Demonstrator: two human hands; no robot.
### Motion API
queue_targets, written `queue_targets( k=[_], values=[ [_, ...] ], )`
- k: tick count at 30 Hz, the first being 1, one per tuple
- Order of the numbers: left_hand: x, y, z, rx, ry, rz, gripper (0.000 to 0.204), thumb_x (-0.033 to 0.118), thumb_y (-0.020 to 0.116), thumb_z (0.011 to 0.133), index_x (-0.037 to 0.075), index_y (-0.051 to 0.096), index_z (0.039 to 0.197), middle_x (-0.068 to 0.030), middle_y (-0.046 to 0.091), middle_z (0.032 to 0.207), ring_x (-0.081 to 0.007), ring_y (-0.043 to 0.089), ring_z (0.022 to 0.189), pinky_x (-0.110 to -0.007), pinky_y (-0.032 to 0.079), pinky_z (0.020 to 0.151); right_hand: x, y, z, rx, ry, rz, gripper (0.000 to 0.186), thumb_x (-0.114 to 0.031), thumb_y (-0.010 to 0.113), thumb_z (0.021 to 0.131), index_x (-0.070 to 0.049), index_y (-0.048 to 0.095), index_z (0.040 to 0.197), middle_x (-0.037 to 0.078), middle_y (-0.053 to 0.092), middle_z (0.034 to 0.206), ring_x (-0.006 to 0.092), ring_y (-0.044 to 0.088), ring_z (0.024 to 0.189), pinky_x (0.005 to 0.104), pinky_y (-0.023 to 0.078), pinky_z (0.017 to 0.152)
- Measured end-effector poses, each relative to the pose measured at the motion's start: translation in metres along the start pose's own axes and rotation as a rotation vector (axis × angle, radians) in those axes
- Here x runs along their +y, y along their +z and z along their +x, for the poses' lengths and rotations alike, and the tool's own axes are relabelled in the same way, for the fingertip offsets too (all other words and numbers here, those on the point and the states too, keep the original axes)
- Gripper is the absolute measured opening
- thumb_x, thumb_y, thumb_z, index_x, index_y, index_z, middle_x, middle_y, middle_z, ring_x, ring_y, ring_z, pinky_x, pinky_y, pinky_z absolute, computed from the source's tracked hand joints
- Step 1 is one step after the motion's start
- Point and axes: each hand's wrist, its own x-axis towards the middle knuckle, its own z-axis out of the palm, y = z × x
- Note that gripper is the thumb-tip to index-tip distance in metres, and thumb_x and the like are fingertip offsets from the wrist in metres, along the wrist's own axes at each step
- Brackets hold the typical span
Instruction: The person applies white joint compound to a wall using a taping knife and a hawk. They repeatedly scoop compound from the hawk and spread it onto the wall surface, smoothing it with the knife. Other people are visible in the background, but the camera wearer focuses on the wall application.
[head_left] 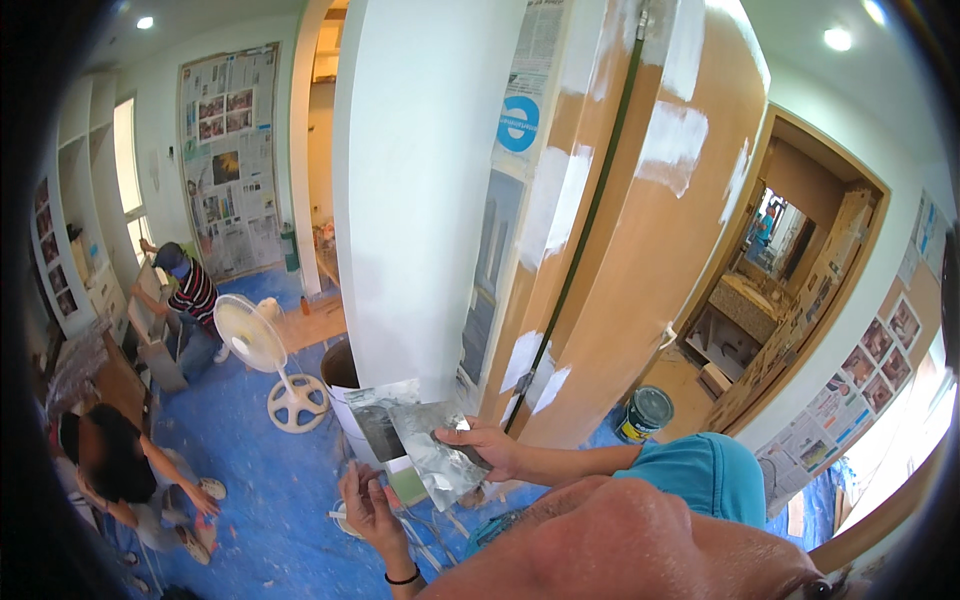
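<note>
The right hand (482, 446) is gripping one silvery metal sheet (438, 470) by its right edge, beside the white-patched door (610, 270). A second, darker sheet (378, 428) is lying partly hidden behind it. The left hand (372, 512) is hanging half-curled, just beside; whether it is pinching anything cannot be told. One dark bucket (648, 410) is showing a printed label, not fully legible. Two co-workers are working at left, one standing fan (248, 335) near them.
</note>
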Motion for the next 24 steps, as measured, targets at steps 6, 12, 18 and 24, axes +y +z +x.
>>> queue_targets(
  k=[6, 12, 18, 24],
  values=[
    [-0.005, 0.012, -0.011, -0.053, -0.145, -0.349, 0.075, 0.047, 0.055, 0.104, -0.012, 0.042, 0.149, -0.0194, 0.051, 0.149, -0.0289, 0.051, 0.136, -0.042, 0.040, 0.113, 0.027, -0.016, 0.010, 0.197, 0.071, -0.192, 0.046, -0.026, 0.078, 0.092, -0.005, 0.062, 0.129, 0.009, 0.072, 0.118, 0.0199, 0.072, 0.098, 0.0413, 0.060, 0.086],
    [0.014, 0.018, -0.009, 0.145, -0.344, -0.250, 0.043, 0.027, 0.049, 0.110, -0.005, 0.059, 0.137, -0.0111, 0.070, 0.119, -0.0148, 0.068, 0.096, -0.030, 0.057, 0.078, 0.045, -0.030, 0.017, 0.086, 0.130, -0.110, 0.044, -0.017, 0.074, 0.094, -0.003, 0.057, 0.131, 0.010, 0.070, 0.119, 0.0230, 0.071, 0.102, 0.0411, 0.061, 0.087],
    [0.011, 0.030, -0.027, 0.218, -0.478, -0.279, 0.039, 0.028, 0.054, 0.108, -0.001, 0.061, 0.133, -0.0094, 0.071, 0.115, -0.0163, 0.068, 0.097, -0.031, 0.056, 0.077, 0.050, -0.047, 0.013, 0.063, 0.209, -0.099, 0.041, -0.014, 0.073, 0.094, -0.002, 0.058, 0.130, 0.011, 0.070, 0.118, 0.0222, 0.071, 0.104, 0.0404, 0.061, 0.087],
    [0.005, 0.036, -0.053, 0.803, -0.337, -0.351, 0.020, 0.014, 0.060, 0.103, 0.001, 0.063, 0.118, -0.0097, 0.070, 0.112, -0.0182, 0.069, 0.092, -0.031, 0.055, 0.080, 0.024, -0.085, 0.001, 0.068, 0.166, -0.019, 0.039, -0.014, 0.071, 0.095, -0.003, 0.057, 0.130, 0.010, 0.068, 0.119, 0.0219, 0.070, 0.105, 0.0404, 0.060, 0.088]
  ],
)
